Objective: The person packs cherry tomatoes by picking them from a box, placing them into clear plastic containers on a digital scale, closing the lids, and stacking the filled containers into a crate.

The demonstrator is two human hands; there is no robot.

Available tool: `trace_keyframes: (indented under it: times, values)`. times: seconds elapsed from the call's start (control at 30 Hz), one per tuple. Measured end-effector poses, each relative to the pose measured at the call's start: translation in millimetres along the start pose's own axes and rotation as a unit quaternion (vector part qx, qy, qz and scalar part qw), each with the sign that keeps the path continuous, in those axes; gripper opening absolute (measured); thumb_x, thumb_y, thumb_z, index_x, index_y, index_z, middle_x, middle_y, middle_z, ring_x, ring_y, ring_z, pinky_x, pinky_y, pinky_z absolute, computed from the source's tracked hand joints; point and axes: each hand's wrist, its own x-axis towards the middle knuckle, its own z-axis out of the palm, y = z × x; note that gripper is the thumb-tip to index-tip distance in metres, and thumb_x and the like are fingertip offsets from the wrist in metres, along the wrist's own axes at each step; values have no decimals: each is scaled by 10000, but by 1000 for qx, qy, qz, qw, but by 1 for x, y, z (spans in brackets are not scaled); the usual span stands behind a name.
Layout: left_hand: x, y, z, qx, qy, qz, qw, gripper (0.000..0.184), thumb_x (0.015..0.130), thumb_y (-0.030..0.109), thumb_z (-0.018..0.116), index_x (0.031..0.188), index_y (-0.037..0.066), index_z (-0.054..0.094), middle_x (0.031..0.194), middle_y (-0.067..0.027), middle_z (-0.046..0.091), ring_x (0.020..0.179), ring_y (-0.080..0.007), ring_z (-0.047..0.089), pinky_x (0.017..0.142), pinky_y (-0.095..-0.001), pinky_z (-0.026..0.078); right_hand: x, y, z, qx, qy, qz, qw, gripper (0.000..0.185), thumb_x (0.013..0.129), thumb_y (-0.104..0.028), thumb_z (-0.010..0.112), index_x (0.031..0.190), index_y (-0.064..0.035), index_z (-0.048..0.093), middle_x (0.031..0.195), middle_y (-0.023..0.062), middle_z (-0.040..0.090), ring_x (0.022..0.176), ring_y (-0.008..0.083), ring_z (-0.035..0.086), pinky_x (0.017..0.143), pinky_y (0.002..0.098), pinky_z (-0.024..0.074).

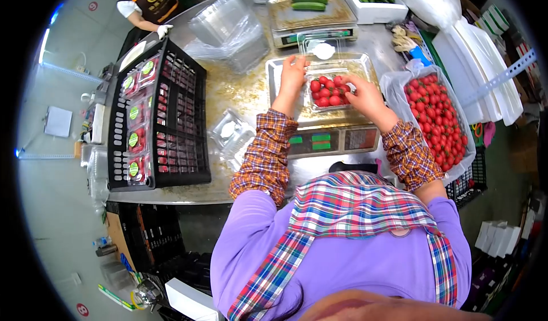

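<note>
A clear plastic clamshell box [323,109] holding red cherry tomatoes [330,91] sits on the metal pan of a weighing scale [302,115]. Its transparent lid [337,42] stands raised at the far side, with a white label on it. My left hand [293,76] is at the box's far left corner, beside the lid, with its fingers loosely bent and apart. Over the near right part of the box, my right hand [364,96] has thumb and forefinger around a cherry tomato at the edge of the pile.
At left stands a black crate [181,175] of packed boxes. Empty clamshells [233,131] lie beside it. A lined crate of cherry tomatoes [436,121] is at right. Behind are stacked plastic boxes [228,29], cucumbers [309,5] on another scale, and a co-worker [147,2].
</note>
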Motion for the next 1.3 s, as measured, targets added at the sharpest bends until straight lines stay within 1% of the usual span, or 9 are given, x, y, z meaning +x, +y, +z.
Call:
trace_keyframes:
  times: [0.1,0.2,0.23,0.4,0.47,0.63,0.73,0.97,1.3]
  values:
    - [0,4,-8,-90,-52,7,995,482,947,468,429,1218,80,518,991,-39,636,914,-148,526,751,-321,437,1,9,5,26,41,-3,999,289,757,-77,649,1043,-93,613,983,99,659,818,282,631,710,344,502]
    - [-10,5,-14,-11,-46,42,998,527,955,529,351,1038,96,640,988,-25,644,916,-148,531,760,-324,435,-2,15,-7,24,75,37,996,286,759,-87,659,1041,-87,614,948,88,660,716,220,621,654,304,495]
    - [-20,10,-16,25,-57,63,996,414,936,442,473,909,83,678,991,-52,656,941,-177,552,788,-345,443,-4,30,-6,48,110,35,992,245,793,-127,661,1020,-48,618,892,72,666,647,171,593,618,279,484]
    - [-59,-12,-19,374,-24,399,837,186,789,153,683,965,91,674,1113,-152,577,1114,-318,512,890,-390,440,-13,41,-25,300,45,263,916,294,838,-248,662,988,2,623,789,40,642,550,74,514,468,216,406]
    - [-73,-21,-17,363,-14,370,855,229,803,170,693,1024,118,661,1184,-153,519,1138,-289,491,873,-386,454,-15,35,-28,288,-52,289,911,315,827,-261,675,997,-2,618,737,35,623,503,64,482,425,211,372]
    - [-86,-20,-28,339,-62,245,906,636,834,133,681,1389,88,375,954,-116,571,592,-140,585,516,-274,496,-17,41,-18,269,-122,309,904,339,798,-237,713,1042,-35,594,622,-3,531,463,67,439,379,226,307]
    - [-96,-7,-27,205,-132,30,969,654,857,92,646,1411,52,301,839,-88,571,593,-134,583,484,-260,492,-18,40,-14,312,-163,330,876,374,792,-200,711,1097,-46,560,626,-4,537,465,63,430,376,219,301]
    - [-88,-9,-33,5,-150,-119,982,580,843,12,565,1350,-20,284,956,-145,577,714,-211,606,582,-317,536,-18,35,-11,379,-159,375,831,289,768,-91,684,989,-73,498,645,4,531,483,65,435,366,199,258]
    - [-86,-23,-23,-9,-139,-114,984,450,821,-23,596,1208,-37,366,804,-99,571,654,-163,586,549,-282,525,-28,41,-4,389,-115,332,852,287,751,-4,626,999,-49,490,656,2,499,493,66,433,368,212,253]
